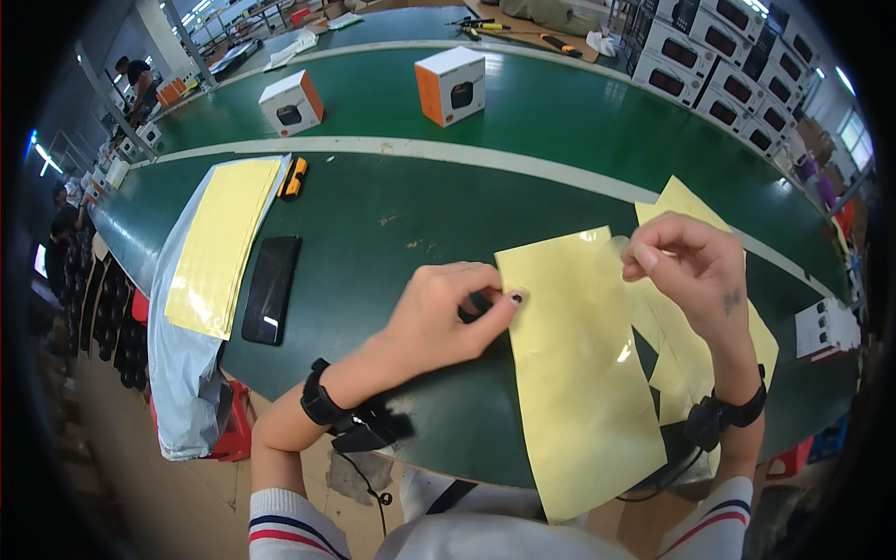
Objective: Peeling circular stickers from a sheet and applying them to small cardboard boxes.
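Note:
A glossy yellow sheet [583, 373] is held up in front of me, its lower end reaching past the table's near edge. My left hand [457, 308] pinches its left edge near the top between thumb and fingers. Beside the sheet's upper right corner, my right hand [686, 266] has thumb and fingertips closed on a small translucent piece [616, 247], whose kind I cannot make out. More yellow sheets [686, 373] lie loosely spread under and behind my right hand and forearm. Both wrists wear black straps with small devices.
At left, a stack of yellow sheets [219, 243] rests on a pale plastic bag [177, 373], near a black phone [272, 289] and an orange-black cutter [293, 178]. Two white-orange boxes [451, 87] stand beyond the pale strip. A small white box [827, 329] sits far right; boxes are stacked behind.

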`<state>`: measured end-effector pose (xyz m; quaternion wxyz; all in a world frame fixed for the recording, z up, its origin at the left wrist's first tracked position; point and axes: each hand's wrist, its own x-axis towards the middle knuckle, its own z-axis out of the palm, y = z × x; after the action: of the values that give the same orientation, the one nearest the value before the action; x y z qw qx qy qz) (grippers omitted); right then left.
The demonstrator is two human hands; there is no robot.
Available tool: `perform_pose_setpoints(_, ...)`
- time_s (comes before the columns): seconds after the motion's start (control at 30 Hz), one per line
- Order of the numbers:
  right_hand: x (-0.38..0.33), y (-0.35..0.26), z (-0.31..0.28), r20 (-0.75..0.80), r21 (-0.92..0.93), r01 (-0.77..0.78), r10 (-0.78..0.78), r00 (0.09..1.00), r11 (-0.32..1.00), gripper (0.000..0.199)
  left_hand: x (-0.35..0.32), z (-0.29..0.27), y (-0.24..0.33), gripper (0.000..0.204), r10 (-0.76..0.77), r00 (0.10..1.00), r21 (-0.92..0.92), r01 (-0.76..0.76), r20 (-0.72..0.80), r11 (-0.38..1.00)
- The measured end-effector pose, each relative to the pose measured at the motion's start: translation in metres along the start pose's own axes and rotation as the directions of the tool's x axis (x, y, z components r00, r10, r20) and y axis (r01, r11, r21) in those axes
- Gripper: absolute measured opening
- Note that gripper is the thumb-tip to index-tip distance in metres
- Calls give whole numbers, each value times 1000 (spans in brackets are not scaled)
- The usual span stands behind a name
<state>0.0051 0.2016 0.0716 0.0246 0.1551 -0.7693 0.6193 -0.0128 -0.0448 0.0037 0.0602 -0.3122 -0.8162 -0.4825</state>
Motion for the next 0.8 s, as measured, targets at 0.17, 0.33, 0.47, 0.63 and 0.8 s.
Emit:
perform_pose_setpoints(0.17, -18, 8, -23, -65, -40, -57, 55, 996, 998, 6, 63, -32, -57, 26, 16, 995, 486, 34, -100, 873)
perform_pose_setpoints(0.33, -35, 9, -24, -86, 10, -75, 75, 993, 997, 5, 179, -80, -140, 50, 301, 931, 731, -56, -208, 680)
perform_pose_setpoints(0.47, -47, 8, -25, -120, -28, -95, 91, 989, 995, 5, 228, -72, -176, 66, 18, 949, 680, 212, -315, 702)
perform_pose_setpoints(0.63, -62, 12, -38, -176, -75, -81, 67, 982, 994, 6, 225, -48, -183, 60, 55, 914, 491, 164, -401, 856)
perform_pose_setpoints(0.8, -66, 6, -42, -212, -85, -30, 11, 977, 996, 5, 178, -36, -123, 52, 232, 948, 435, -120, -216, 893)
